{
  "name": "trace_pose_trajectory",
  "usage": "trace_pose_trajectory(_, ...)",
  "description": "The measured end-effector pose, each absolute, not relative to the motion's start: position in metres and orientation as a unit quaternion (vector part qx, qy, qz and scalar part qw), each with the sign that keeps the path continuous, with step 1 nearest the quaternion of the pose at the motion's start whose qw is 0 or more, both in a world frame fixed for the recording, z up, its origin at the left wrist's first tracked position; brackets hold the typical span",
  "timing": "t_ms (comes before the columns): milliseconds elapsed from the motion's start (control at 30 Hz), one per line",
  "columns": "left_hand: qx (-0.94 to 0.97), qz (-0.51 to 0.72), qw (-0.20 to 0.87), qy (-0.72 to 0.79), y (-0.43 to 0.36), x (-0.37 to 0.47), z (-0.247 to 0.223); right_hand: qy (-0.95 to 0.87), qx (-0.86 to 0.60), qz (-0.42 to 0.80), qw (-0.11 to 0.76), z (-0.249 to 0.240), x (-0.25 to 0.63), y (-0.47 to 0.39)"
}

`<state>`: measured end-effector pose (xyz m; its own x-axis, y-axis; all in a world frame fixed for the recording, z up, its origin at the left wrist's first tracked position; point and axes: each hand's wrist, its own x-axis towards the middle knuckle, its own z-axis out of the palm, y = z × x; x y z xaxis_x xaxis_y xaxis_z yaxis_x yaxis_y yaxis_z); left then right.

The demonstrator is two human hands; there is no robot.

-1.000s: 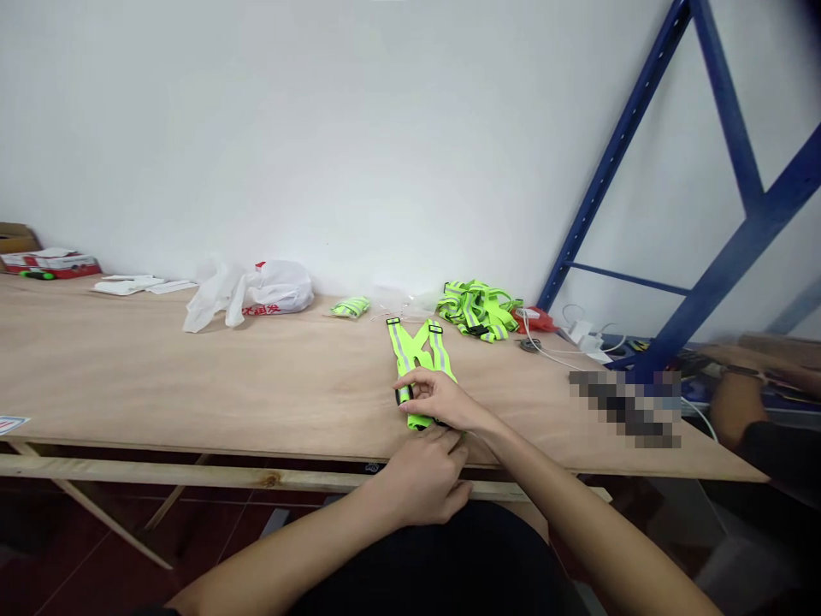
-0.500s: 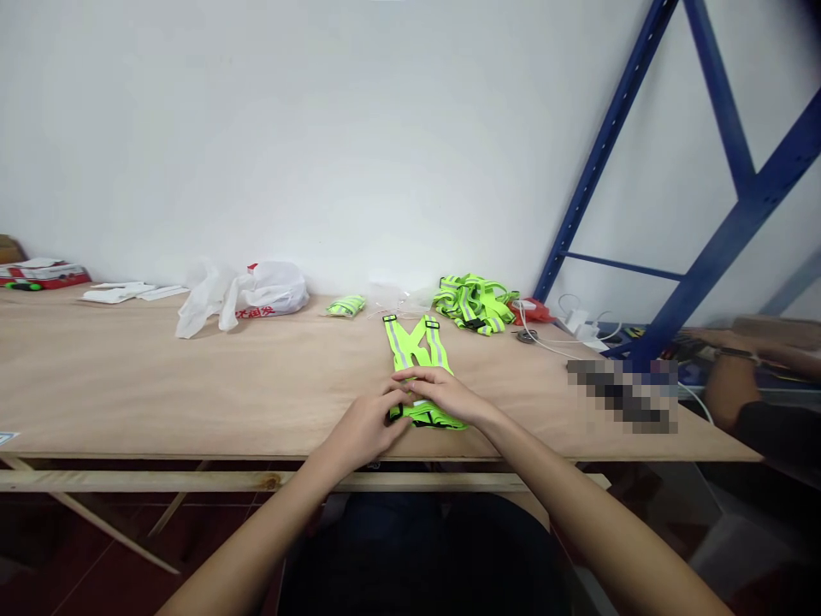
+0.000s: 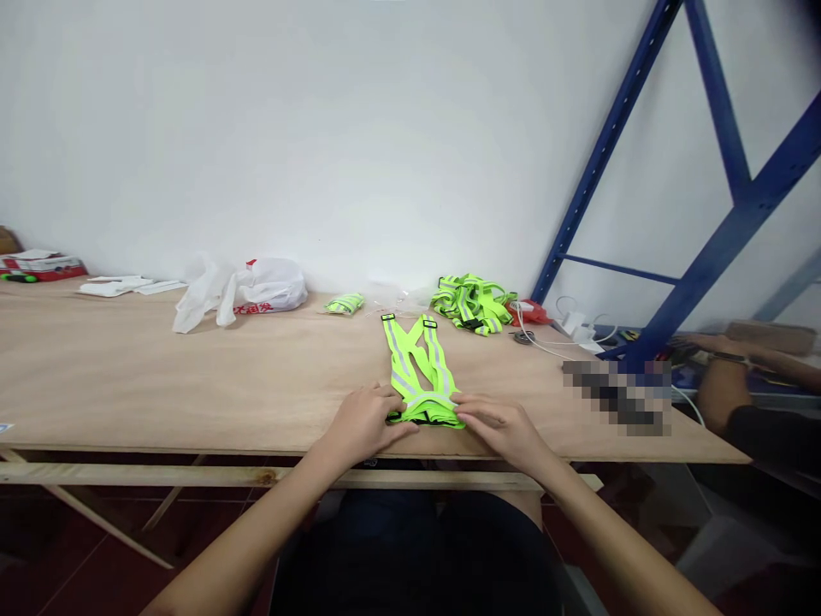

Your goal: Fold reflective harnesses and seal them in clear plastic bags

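Note:
A neon-yellow reflective vest (image 3: 440, 366) with silver stripes and black buckles lies in front of me, its straps stretching away and its near end folded into a stack. My left hand (image 3: 367, 421) is closed at the near left corner, fingertips on the fabric and thumb along the near edge. At the opposite corner, my right hand (image 3: 506, 425) pinches the folded edge between thumb and fingers. The fingertips partly cover both corners.
Near the wall lie a tangled pile of reflective vests (image 3: 471, 301), a small folded bundle (image 3: 345, 304) and a white plastic bag (image 3: 275, 285). White cables (image 3: 545, 340) run beside a blue metal frame (image 3: 696, 265). Another person's arm (image 3: 724, 389) is at far right.
My right hand has moved right, from atop the vest beside my left hand to its near right corner. The silver stripe across the folded part now shows. My left hand stays at the left corner.

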<state>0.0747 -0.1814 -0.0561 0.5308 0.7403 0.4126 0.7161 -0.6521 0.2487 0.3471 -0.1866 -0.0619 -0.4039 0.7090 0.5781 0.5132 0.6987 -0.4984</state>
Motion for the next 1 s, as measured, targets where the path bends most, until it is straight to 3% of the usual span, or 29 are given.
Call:
trace_pose_trajectory(367, 0.868, 0.235, -0.035, 0.435, -0.186, 0.085, -0.051, -0.876, -0.314, 0.089, 0.356, -0.072, 0.332, -0.184)
trace_pose_trajectory(600, 0.925, 0.23, -0.044, 0.298, -0.193, 0.098, -0.057, -0.869, -0.308, 0.103, 0.373, -0.072, 0.331, -0.186)
trace_pose_trajectory(1000, 0.913, 0.193, -0.046, 0.357, -0.196, 0.09, -0.07, -0.866, -0.327, 0.092, 0.367, -0.075, 0.329, -0.188)
